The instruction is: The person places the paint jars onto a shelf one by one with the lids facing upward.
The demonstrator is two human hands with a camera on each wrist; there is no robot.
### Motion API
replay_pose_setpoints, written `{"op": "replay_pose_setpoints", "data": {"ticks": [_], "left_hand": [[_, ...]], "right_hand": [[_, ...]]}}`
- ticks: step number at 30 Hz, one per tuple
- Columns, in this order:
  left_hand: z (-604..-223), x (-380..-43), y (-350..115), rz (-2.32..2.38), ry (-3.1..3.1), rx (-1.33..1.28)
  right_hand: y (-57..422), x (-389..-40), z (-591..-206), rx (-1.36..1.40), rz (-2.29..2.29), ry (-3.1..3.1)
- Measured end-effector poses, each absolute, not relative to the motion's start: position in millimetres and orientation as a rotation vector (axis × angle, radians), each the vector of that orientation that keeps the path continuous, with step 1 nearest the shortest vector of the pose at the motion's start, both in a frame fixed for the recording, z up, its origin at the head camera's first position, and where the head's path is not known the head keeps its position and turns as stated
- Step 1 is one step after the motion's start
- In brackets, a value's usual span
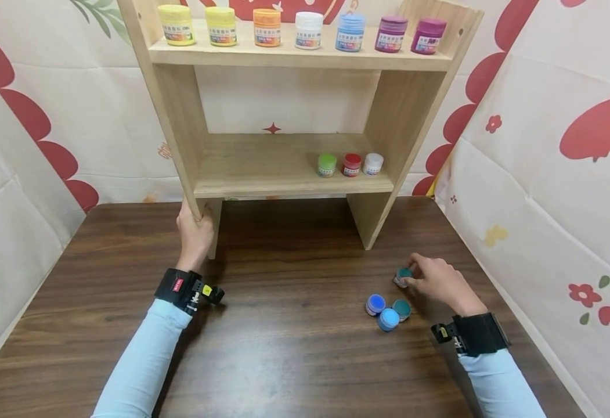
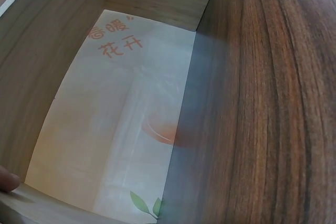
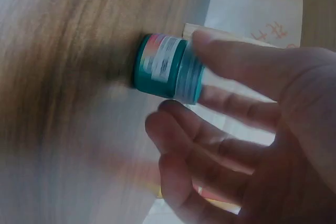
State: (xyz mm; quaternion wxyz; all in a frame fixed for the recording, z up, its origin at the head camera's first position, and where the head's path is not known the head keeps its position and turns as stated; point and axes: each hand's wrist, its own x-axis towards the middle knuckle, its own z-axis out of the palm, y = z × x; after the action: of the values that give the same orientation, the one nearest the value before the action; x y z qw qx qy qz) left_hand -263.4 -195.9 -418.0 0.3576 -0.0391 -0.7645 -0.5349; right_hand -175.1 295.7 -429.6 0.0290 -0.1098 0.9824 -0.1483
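My left hand (image 1: pixel 196 233) grips the lower left side panel of a wooden shelf unit (image 1: pixel 294 187). In the left wrist view one fingertip (image 2: pixel 8 180) shows at the panel's edge; the other fingers are hidden. At the right of the table my right hand (image 1: pixel 443 284) pinches a small dark teal paint jar (image 3: pixel 160 64) by its lid, between thumb and fingers. The jar lies close over the tabletop, slightly tilted. Just in front of that hand stand a blue jar (image 1: pixel 375 304), a light blue jar (image 1: pixel 388 319) and another teal jar (image 1: pixel 401 309), grouped together.
On the lower shelf, toward its right side, stand a green jar (image 1: pixel 327 165), a red jar (image 1: pixel 352 165) and a white jar (image 1: pixel 373 164). Several larger jars, among them an orange jar (image 1: pixel 267 28), line the top shelf. Patterned cloth (image 1: pixel 550 215) walls in the brown table (image 1: pixel 284 348).
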Motion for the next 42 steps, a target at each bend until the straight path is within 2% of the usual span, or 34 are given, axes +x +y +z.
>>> {"op": "replay_pose_setpoints", "data": {"ticks": [9,13,19,23,26,33,42], "left_hand": [[-417.0,-262.7,-195.3,-1.385,-1.978,-0.091],[-416.8,-263.2,-195.4,-1.378,-1.98,-0.097],[-418.5,-263.7,-197.2,-1.361,-1.991,-0.091],[-419.0,-264.4,-197.6,-1.36,-1.98,-0.094],[-415.5,-262.0,-195.8,-1.364,-1.965,-0.108],[-393.0,-239.2,-182.2,-1.371,-1.967,-0.107],[-390.4,-239.9,-184.6,-1.342,-1.944,-0.13]], "right_hand": [[293.7,-176.3,-430.4,-0.467,-0.468,3.065],[284.0,-177.1,-415.4,-0.545,-0.505,3.099],[249.1,-182.6,-356.4,-0.897,-0.577,3.187],[213.3,-193.2,-307.2,-1.196,-0.591,3.23],[183.6,-204.6,-276.9,-1.307,-0.555,3.226],[126.0,-236.5,-248.3,-1.292,-0.381,3.218],[92.8,-268.7,-237.0,-1.13,-0.141,3.225]]}}
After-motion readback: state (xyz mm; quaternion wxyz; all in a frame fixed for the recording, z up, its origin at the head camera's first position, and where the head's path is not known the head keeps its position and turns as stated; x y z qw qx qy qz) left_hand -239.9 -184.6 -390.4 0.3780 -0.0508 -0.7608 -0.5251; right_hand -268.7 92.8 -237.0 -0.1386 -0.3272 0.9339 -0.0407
